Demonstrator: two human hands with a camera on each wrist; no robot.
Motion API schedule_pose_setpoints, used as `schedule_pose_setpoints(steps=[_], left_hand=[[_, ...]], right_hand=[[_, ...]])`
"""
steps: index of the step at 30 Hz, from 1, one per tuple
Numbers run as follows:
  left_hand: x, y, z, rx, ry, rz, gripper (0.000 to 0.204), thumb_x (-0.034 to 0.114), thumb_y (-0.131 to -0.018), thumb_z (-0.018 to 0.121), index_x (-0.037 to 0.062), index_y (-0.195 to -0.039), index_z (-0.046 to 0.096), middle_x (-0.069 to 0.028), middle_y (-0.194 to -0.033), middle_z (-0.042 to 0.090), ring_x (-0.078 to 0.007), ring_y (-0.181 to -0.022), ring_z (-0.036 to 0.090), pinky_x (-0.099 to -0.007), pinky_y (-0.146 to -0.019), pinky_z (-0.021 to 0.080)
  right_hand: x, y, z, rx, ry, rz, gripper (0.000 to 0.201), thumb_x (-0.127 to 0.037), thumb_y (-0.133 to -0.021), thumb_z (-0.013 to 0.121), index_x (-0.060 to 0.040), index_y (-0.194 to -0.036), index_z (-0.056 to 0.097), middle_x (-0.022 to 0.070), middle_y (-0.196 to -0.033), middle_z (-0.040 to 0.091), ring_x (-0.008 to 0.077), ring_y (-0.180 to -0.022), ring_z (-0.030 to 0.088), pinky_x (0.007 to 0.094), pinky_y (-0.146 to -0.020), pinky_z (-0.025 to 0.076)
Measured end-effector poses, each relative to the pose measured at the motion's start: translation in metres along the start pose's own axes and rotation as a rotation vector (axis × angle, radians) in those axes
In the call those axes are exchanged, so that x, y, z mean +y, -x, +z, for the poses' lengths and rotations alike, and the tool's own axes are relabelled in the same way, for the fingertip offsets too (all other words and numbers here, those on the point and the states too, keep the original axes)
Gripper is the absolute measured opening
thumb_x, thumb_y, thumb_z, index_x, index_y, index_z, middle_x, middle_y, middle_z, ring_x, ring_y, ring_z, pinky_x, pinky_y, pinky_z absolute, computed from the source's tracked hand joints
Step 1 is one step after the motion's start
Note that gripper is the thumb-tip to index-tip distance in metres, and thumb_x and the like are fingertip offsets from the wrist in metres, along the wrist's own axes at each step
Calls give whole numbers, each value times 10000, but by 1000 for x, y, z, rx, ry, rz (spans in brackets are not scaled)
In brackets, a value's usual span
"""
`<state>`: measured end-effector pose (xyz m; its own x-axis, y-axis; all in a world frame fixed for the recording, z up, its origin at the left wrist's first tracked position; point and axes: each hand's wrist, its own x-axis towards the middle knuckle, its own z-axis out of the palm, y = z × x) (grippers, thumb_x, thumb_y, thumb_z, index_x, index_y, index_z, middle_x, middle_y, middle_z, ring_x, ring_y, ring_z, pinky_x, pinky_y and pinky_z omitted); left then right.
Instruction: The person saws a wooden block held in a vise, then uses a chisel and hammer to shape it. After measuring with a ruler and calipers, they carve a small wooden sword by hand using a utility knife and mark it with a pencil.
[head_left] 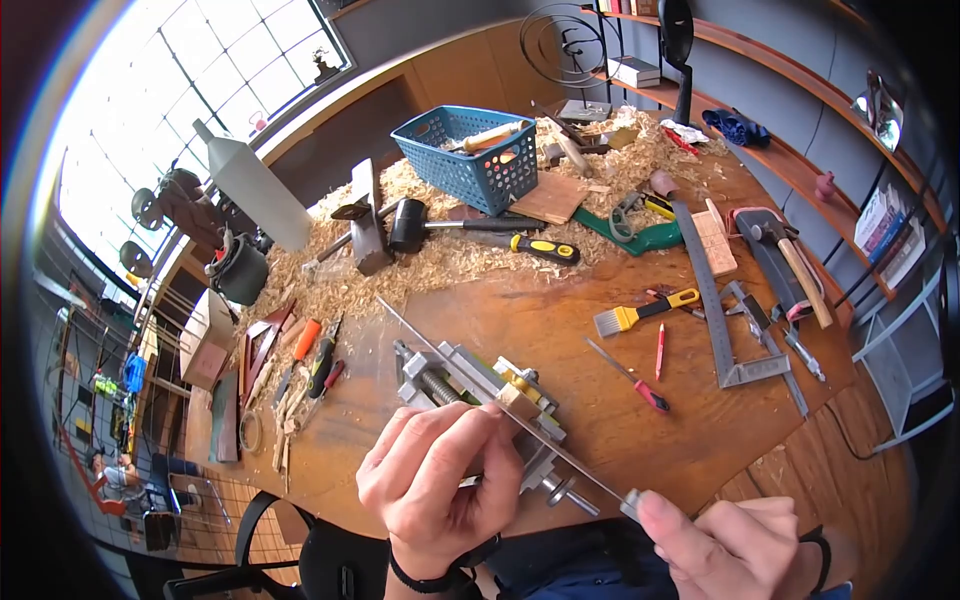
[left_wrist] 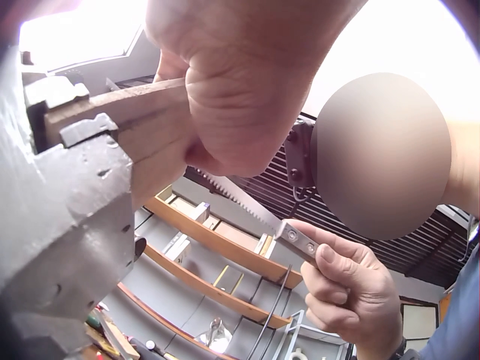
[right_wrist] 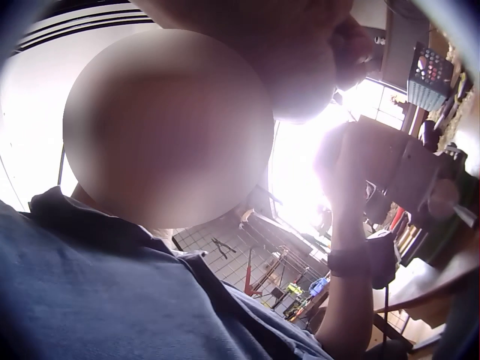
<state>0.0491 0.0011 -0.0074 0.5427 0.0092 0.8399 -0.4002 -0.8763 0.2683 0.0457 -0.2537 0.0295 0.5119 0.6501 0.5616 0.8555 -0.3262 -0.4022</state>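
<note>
A metal vise (head_left: 470, 375) at the table's front edge clamps a small wooden piece (head_left: 515, 402), seen larger in the left wrist view as a flat board (left_wrist: 154, 135). My left hand (head_left: 440, 480) grips the free end of the board, fingers curled and fingertips beside the blade. My right hand (head_left: 725, 545), lower right, holds the metal-sided handle (left_wrist: 298, 241) of a thin saw. The toothed saw blade (left_wrist: 244, 201) runs diagonally past the wooden piece and over the vise. In the head view it looks edge-on; where it meets the wood is hard to tell.
Beyond the vise lie a black mallet (head_left: 408, 226), a yellow-black handled tool (head_left: 545, 248) and wood shavings around a blue basket (head_left: 465, 165). A brush (head_left: 620, 320), red screwdriver (head_left: 650, 395) and metal square (head_left: 750, 370) lie right; knives and offcuts lie left.
</note>
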Motion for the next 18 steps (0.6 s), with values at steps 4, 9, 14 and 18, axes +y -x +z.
schedule_pose_setpoints(steps=[4, 9, 14, 18], left_hand=[[0, 0, -2, -4, 1, 19, 258, -90, -669, 729, 9, -906, 738, -84, -743, 704, -207, -600, 661, -290, -568, 498], [0, -1, -4, -21, 10, 21, 267, -95, -671, 730, 13, -914, 746, -85, -760, 716, -207, -613, 674, -290, -575, 505], [2, -1, -7, -33, 3, 11, 270, -98, -676, 741, 15, -922, 749, -82, -769, 720, -205, -617, 677, -289, -577, 506], [2, 1, -7, -43, 5, 1, 277, -101, -679, 744, 13, -931, 753, -84, -768, 719, -201, -609, 671, -287, -565, 500]], right_hand=[[5, -17, 14, 4, 61, -41, 605, 112, -759, 658, 66, -1363, 642, 48, -679, 494, 166, -465, 472, 324, -431, 425], [15, -33, 31, -38, 134, -97, 556, 36, -788, 650, 61, -1343, 650, 19, -645, 459, 127, -452, 474, 307, -402, 413], [19, -43, 45, 17, 130, -100, 612, 18, -744, 659, 37, -1356, 658, -3, -646, 414, 105, -443, 447, 292, -387, 395], [21, -41, 51, 35, 96, -81, 592, 16, -777, 698, 41, -1366, 645, 1, -648, 427, 116, -442, 457, 302, -388, 403]])
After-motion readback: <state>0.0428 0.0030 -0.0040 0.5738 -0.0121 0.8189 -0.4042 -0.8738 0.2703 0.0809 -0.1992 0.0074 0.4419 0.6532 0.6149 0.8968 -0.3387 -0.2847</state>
